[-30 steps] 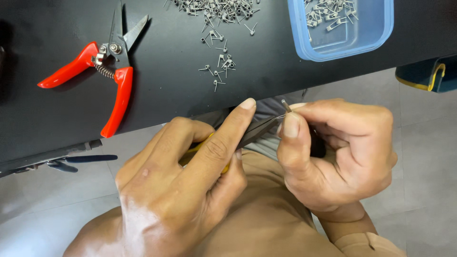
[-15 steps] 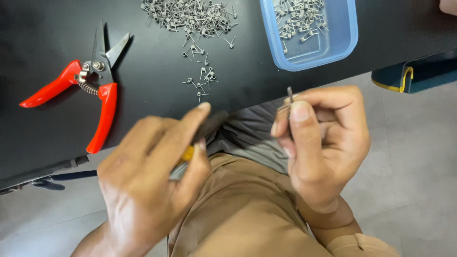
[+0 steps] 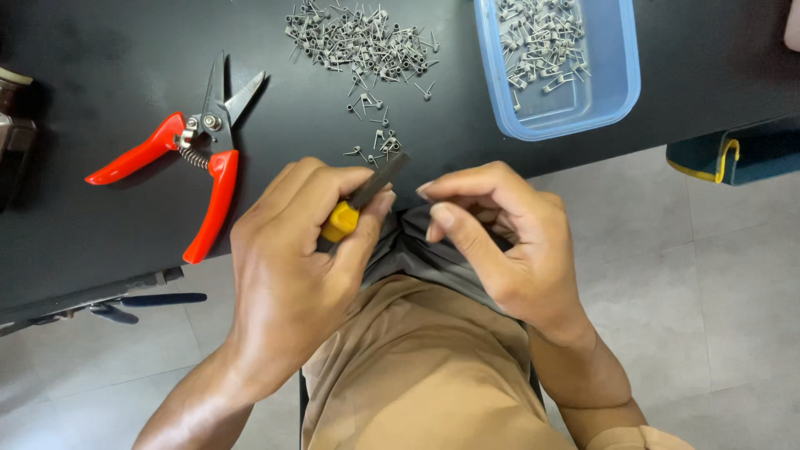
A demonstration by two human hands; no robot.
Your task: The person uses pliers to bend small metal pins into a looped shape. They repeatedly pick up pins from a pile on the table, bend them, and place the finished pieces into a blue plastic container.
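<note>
While the left hand (image 3: 292, 267) grips a small yellow-handled tool (image 3: 358, 204), the right hand (image 3: 500, 242) curls beside it at the table's near edge.

Closed round the yellow grip, the left hand lets the tool's dark flat shaft slant up and to the right, its tip just short of the few loose metal pins (image 3: 379, 146) at centre frame — the left hand is the nearer one to them. The right hand's fingers are bent inward, thumb towards forefinger; whether they pinch anything cannot be told. Matte black table (image 3: 100, 100), smooth and bare-looking; a dense heap of grey pins (image 3: 358, 42) at top centre; more of them in a translucent blue plastic tray (image 3: 621, 75) at upper right. Red-handled snips (image 3: 196, 158) with a spring lie at left — steel blades pointing up.
</note>
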